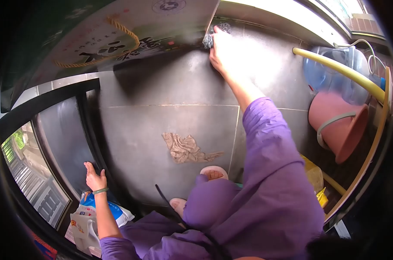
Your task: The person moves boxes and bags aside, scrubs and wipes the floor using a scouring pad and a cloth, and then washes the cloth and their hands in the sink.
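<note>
My right arm reaches out over the grey tiled floor [170,86]. At the far edge, beside a large printed box [162,21], my right hand [218,45] has its fingers closed on a dark, glinting crumpled wad [208,41]. Whether it is steel wool or thin plastic I cannot tell. More of it shows past the fingertips. On the left, my left hand [95,178] is spread against a dark framed panel [69,134], with nothing in it. A wrinkled brown cloth [185,149] lies on the tiles between my hands, in front of my feet.
A pink bucket [335,121] lies tilted at the right, by a large clear blue water bottle [330,69] and a yellow pole [339,67]. Plastic bags [86,225] stand below my left hand. A rope handle [127,32] hangs on the box.
</note>
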Action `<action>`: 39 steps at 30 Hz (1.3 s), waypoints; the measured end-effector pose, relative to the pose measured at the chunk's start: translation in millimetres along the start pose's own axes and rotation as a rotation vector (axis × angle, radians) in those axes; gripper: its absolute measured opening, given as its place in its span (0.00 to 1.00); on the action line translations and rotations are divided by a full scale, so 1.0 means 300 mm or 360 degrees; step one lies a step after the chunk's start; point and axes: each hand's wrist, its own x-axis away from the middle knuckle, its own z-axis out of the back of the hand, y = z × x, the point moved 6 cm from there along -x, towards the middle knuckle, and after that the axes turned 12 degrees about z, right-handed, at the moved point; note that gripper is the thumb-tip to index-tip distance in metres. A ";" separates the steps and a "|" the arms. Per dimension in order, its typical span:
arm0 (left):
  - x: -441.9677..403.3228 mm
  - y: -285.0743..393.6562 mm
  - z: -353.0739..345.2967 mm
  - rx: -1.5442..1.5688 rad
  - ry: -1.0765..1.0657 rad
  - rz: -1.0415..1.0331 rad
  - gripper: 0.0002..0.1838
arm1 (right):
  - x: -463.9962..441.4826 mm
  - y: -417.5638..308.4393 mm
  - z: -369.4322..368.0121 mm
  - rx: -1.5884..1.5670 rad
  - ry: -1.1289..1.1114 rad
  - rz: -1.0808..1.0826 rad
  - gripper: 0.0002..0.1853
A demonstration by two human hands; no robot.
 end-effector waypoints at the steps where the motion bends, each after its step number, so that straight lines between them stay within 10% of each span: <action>1: 0.013 -0.013 0.013 0.0019 0.0022 -0.0066 0.41 | 0.001 -0.045 0.029 -0.0104 -0.0059 0.0161 0.10; 4: 0.013 -0.006 0.008 0.0028 -0.0046 0.0053 0.41 | 0.044 0.286 0.160 0.0292 -0.0138 0.0088 0.12; 7: -0.012 -0.014 -0.002 -0.0009 0.0018 0.0055 0.41 | 0.131 0.708 0.185 0.0387 -0.0406 -0.1278 0.10; 13: 0.018 0.000 -0.009 0.0051 0.0073 0.0047 0.40 | -0.003 0.101 0.050 0.0266 -0.0264 -0.0411 0.07; 16: 0.017 -0.019 -0.002 0.0084 0.0052 0.0022 0.40 | 0.076 0.248 0.110 0.0171 -0.0111 0.0166 0.09; 19: 0.012 -0.005 0.007 0.0015 -0.0005 0.0022 0.40 | 0.101 0.609 0.199 0.0369 -0.0220 -0.0852 0.05; 22: 0.012 -0.004 0.004 0.0010 0.0043 0.0010 0.40 | 0.080 0.599 0.099 0.0677 -0.0196 -0.0966 0.08; 25: 0.019 0.004 0.010 0.0078 0.0008 0.0049 0.40 | -0.032 0.278 0.186 0.0388 -0.0521 -0.0953 0.10; 28: 0.012 -0.032 -0.007 0.0112 0.0059 -0.0056 0.40 | 0.153 0.351 0.143 0.0244 -0.0093 0.0211 0.18; 33: 0.009 -0.011 0.001 0.0034 0.0029 -0.0002 0.40 | 0.120 0.614 0.097 0.0812 -0.0316 -0.0851 0.06; 37: 0.012 -0.028 -0.002 0.0105 0.0040 -0.0092 0.40 | -0.017 0.151 0.187 0.0250 -0.0477 -0.0277 0.06; 39: 0.016 -0.025 0.019 0.0090 0.0017 -0.0076 0.40 | 0.067 0.310 0.173 0.0267 -0.0367 -0.0164 0.06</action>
